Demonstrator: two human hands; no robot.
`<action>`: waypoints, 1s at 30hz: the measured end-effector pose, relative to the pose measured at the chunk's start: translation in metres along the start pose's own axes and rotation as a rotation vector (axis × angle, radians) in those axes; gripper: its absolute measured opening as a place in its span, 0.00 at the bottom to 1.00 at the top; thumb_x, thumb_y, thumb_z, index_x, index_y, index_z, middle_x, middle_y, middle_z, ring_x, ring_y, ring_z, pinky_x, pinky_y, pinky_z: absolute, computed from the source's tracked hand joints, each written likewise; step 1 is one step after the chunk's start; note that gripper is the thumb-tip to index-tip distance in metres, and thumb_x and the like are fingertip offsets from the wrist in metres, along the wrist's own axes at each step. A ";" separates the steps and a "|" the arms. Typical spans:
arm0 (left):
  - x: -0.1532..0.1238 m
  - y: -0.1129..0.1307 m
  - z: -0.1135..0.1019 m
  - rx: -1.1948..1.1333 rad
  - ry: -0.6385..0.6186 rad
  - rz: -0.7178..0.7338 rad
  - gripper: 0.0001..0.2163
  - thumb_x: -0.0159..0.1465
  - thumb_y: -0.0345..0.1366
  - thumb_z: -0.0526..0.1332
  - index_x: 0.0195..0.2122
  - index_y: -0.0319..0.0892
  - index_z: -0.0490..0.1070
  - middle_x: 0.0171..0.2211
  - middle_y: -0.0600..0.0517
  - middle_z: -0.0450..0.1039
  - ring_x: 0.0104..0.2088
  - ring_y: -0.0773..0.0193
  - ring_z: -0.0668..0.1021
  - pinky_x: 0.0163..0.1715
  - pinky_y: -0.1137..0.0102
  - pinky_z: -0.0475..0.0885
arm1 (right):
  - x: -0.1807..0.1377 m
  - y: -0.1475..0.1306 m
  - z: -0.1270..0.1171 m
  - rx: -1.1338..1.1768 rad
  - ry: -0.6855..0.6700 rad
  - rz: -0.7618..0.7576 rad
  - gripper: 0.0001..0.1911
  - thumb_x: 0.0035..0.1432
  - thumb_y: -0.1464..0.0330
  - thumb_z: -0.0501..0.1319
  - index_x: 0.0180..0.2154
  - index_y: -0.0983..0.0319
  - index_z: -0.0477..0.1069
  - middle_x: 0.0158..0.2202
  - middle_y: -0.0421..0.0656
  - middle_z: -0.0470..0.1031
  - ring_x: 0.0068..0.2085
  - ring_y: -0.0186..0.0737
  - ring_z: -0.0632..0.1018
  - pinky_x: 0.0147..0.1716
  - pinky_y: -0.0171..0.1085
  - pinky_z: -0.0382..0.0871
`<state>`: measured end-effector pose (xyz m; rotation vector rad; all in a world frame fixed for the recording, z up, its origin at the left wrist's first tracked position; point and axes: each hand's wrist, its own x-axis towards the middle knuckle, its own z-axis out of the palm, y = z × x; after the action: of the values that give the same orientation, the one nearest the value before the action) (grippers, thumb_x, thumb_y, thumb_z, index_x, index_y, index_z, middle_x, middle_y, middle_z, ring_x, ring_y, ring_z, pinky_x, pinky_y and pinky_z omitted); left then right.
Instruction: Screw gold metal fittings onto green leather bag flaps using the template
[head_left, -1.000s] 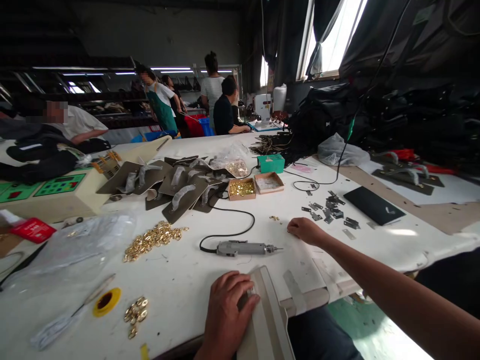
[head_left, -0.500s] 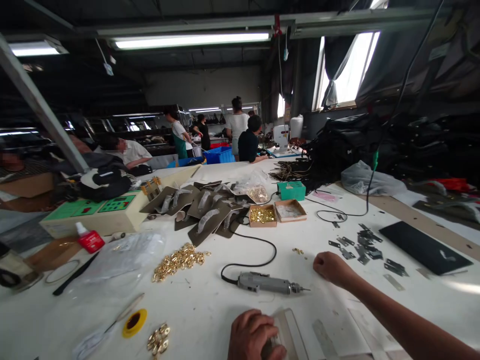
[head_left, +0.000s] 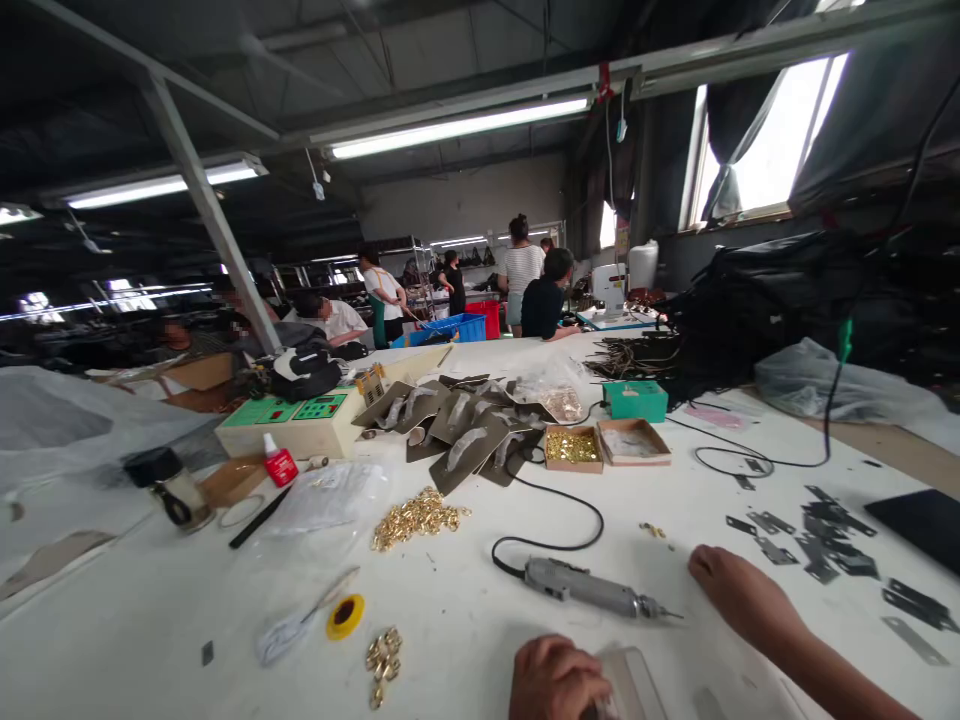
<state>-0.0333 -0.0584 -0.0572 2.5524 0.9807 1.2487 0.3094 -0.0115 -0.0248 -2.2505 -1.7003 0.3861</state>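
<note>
A person's two bare hands rest at the near edge of a white desk. The left hand is curled around the end of a pale flat piece at the bottom of the view, gripping it. The right hand lies on the desk with fingers folded loosely inward, holding nothing — just beyond the tip of one grey electric screwdriver, whose black cord loops away behind it.

Counted on the desk: two open cardboard boxes side by side, one box of gold parts and one pale box; one green box behind them; two heaps of gold fittings, a large heap at the centre and a small heap near the front; one yellow tape roll; one red-capped bottle. Dark metal plates lie scattered to the right, too many to count surely.

Since a second ago the view has tilted upward — ceiling lights now show, the left hand sits lower in the frame, and the right hand has shifted rightward.
</note>
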 end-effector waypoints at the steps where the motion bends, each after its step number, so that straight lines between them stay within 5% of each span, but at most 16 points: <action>1: 0.002 0.003 -0.001 -0.004 0.003 0.007 0.13 0.54 0.48 0.74 0.39 0.55 0.79 0.37 0.60 0.85 0.41 0.57 0.83 0.44 0.62 0.77 | -0.002 -0.003 -0.003 0.011 -0.001 0.005 0.14 0.64 0.64 0.53 0.28 0.59 0.72 0.32 0.47 0.79 0.34 0.47 0.79 0.29 0.38 0.58; 4: 0.011 0.020 -0.012 -0.018 -0.074 -0.073 0.16 0.48 0.40 0.78 0.38 0.53 0.79 0.39 0.58 0.84 0.42 0.54 0.82 0.43 0.58 0.77 | -0.005 -0.012 -0.019 0.041 -0.017 0.032 0.11 0.60 0.69 0.58 0.27 0.61 0.74 0.30 0.47 0.80 0.34 0.45 0.78 0.32 0.37 0.62; 7: 0.024 0.039 -0.025 -0.017 -0.191 -0.242 0.13 0.54 0.31 0.74 0.39 0.51 0.80 0.43 0.53 0.84 0.48 0.50 0.80 0.49 0.51 0.75 | -0.002 -0.016 -0.031 0.062 -0.027 0.080 0.09 0.58 0.69 0.59 0.32 0.62 0.78 0.28 0.45 0.80 0.34 0.42 0.78 0.33 0.34 0.63; 12: 0.033 0.042 -0.030 -0.021 -0.323 -0.246 0.09 0.61 0.36 0.69 0.44 0.50 0.79 0.47 0.51 0.82 0.52 0.48 0.78 0.52 0.47 0.72 | 0.005 -0.012 -0.033 0.067 -0.067 0.121 0.09 0.57 0.68 0.60 0.32 0.62 0.80 0.28 0.44 0.80 0.32 0.39 0.77 0.31 0.33 0.62; 30: 0.029 0.034 -0.026 0.025 -0.363 -0.217 0.09 0.65 0.41 0.66 0.46 0.52 0.78 0.49 0.53 0.81 0.55 0.48 0.76 0.55 0.49 0.69 | -0.002 -0.002 -0.035 0.120 -0.071 0.068 0.13 0.62 0.64 0.58 0.36 0.61 0.79 0.25 0.41 0.77 0.29 0.37 0.75 0.29 0.33 0.59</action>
<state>-0.0225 -0.0712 -0.0084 2.4833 1.1496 0.6899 0.3207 -0.0149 0.0088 -2.2363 -1.5910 0.5741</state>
